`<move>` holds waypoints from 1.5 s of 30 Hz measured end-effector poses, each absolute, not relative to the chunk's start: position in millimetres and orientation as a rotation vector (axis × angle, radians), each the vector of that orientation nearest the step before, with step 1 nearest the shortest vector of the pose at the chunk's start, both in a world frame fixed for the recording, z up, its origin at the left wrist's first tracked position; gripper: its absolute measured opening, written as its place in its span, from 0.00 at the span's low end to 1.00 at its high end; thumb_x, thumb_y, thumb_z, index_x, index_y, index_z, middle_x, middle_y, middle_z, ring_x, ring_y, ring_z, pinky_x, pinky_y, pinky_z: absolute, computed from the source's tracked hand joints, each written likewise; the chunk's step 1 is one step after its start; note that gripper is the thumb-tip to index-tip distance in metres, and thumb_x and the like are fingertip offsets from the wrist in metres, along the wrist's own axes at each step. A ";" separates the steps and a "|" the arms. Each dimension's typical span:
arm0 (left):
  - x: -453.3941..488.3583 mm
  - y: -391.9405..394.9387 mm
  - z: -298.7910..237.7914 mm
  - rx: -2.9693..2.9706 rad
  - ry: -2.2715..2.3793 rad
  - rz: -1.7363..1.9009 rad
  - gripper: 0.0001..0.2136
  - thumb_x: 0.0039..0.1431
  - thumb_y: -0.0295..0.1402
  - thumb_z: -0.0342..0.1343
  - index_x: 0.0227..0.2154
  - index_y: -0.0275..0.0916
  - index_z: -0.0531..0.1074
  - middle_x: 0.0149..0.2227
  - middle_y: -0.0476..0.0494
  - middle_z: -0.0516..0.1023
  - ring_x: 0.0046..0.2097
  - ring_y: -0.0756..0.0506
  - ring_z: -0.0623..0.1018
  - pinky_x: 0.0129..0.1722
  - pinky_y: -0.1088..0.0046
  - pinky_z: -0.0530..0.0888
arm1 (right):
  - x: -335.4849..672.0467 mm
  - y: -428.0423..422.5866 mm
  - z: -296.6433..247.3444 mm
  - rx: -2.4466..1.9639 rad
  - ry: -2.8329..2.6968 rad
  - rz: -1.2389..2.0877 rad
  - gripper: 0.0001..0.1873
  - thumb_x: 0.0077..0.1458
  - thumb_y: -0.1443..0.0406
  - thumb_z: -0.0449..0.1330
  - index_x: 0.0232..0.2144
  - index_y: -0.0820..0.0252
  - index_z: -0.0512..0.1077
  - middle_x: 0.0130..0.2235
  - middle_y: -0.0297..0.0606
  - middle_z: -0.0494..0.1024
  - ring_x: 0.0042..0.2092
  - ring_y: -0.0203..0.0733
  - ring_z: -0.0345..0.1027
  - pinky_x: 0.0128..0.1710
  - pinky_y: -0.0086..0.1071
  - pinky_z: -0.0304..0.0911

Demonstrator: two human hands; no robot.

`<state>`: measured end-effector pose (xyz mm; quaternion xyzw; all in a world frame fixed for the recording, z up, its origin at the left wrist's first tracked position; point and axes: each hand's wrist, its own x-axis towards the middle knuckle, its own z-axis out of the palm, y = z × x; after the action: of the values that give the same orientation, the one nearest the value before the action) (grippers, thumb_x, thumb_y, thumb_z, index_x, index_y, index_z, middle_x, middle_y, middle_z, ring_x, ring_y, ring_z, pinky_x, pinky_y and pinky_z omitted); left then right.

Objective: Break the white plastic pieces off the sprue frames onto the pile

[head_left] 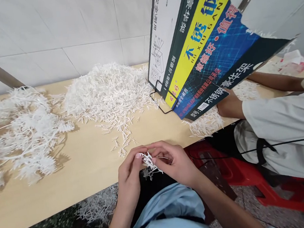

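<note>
My left hand (129, 175) and my right hand (174, 162) meet just off the front edge of a wooden table (79, 171). Both pinch a small white plastic sprig (149, 163) with many thin prongs, fingers closed round it. A large heap of loose white plastic pins (109, 93) lies on the table beyond my hands. Branched white plastic sprues (21, 130) are piled at the left.
A colourful printed cardboard sheet (204, 48) stands tilted on a wire stand at the back right. A person in a white shirt (285, 130) sits at the right, arm on the table, on a red plastic stool (244, 176). More white pieces lie on the floor (98, 205).
</note>
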<state>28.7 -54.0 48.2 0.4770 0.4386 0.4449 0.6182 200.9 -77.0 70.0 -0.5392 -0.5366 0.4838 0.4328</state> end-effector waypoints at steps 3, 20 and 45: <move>31.9 -53.8 52.3 0.970 0.918 0.976 0.23 0.69 0.52 0.53 0.50 0.37 0.79 0.53 0.35 0.81 0.53 0.39 0.80 0.55 0.63 0.77 | 200.5 -75.5 66.2 -1.414 -1.376 1.110 0.16 0.61 0.65 0.64 0.52 0.57 0.76 0.38 0.37 0.84 0.36 0.37 0.78 0.34 0.27 0.70; 40.8 -57.4 53.0 1.038 1.059 0.864 0.13 0.64 0.42 0.64 0.39 0.36 0.82 0.33 0.46 0.79 0.36 0.48 0.75 0.39 0.75 0.73 | 195.9 -74.3 59.8 -1.373 -1.683 0.338 0.06 0.67 0.70 0.60 0.41 0.56 0.77 0.36 0.38 0.83 0.37 0.41 0.77 0.41 0.35 0.72; 33.0 -66.9 47.8 0.950 0.968 0.840 0.15 0.66 0.45 0.61 0.33 0.37 0.78 0.26 0.50 0.70 0.28 0.52 0.66 0.27 0.77 0.62 | 218.8 -71.8 86.8 -1.387 -1.407 1.113 0.04 0.59 0.65 0.64 0.31 0.59 0.76 0.29 0.31 0.78 0.33 0.36 0.69 0.35 0.28 0.62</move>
<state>33.0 -66.9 47.8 0.4262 0.4343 0.3768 0.6984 218.8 -71.8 86.8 -0.5540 -0.5621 0.4448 0.4234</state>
